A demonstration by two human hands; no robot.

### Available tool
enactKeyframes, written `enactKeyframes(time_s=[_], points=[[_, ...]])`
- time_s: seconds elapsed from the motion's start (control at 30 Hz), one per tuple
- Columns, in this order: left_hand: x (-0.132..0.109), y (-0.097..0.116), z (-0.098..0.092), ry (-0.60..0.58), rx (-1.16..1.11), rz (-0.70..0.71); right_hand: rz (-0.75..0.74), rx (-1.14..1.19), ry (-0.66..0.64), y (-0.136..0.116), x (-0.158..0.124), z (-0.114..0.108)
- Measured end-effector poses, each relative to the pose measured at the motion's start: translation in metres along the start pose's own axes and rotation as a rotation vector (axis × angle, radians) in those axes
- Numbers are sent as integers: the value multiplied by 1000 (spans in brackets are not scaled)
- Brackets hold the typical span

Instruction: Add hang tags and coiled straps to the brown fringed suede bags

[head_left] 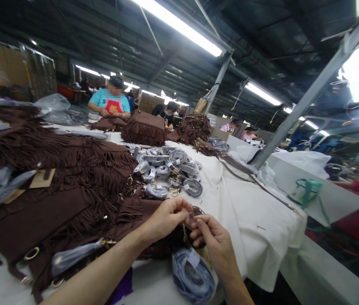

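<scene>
In front of me, my left hand [169, 217] and my right hand [212, 237] meet with pinched fingertips. Between them is a small brown piece [191, 218], partly covered by the fingers; its exact kind is unclear. A coiled strap [182, 277] in clear plastic, with a white label, sits just below my right hand at the table's near edge. Under and beside my left forearm lie brown fringed bags [45, 218] with gold rings. A plastic-wrapped tassel-like piece [76, 256] with a gold clasp rests on one of them.
Beyond my hands is a pile of plastic-wrapped coiled straps [163, 171] with gold clasps. Stacked fringed bags [144, 127] stand farther back. White cloth [243, 212] covers the table to the right, near a slanted metal post [303, 101]. A co-worker [109, 101] stands across the table.
</scene>
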State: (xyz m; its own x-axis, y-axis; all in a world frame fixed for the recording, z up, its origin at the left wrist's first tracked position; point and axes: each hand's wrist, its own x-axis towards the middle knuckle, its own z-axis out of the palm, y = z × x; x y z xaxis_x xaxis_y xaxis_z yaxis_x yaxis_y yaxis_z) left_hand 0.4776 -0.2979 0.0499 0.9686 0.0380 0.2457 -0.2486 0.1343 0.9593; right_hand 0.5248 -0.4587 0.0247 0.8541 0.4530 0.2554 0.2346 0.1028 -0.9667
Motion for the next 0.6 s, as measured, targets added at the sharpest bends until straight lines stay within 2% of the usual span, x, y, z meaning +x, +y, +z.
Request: enactKeyframes(time_s=[0.23,0.6], points=[[-5,0,0,-52,270,69,-15,-20,-71,2,-3,4],[-4,-7,0,-33,278,72,-49,-72,-80,8,-4,4]])
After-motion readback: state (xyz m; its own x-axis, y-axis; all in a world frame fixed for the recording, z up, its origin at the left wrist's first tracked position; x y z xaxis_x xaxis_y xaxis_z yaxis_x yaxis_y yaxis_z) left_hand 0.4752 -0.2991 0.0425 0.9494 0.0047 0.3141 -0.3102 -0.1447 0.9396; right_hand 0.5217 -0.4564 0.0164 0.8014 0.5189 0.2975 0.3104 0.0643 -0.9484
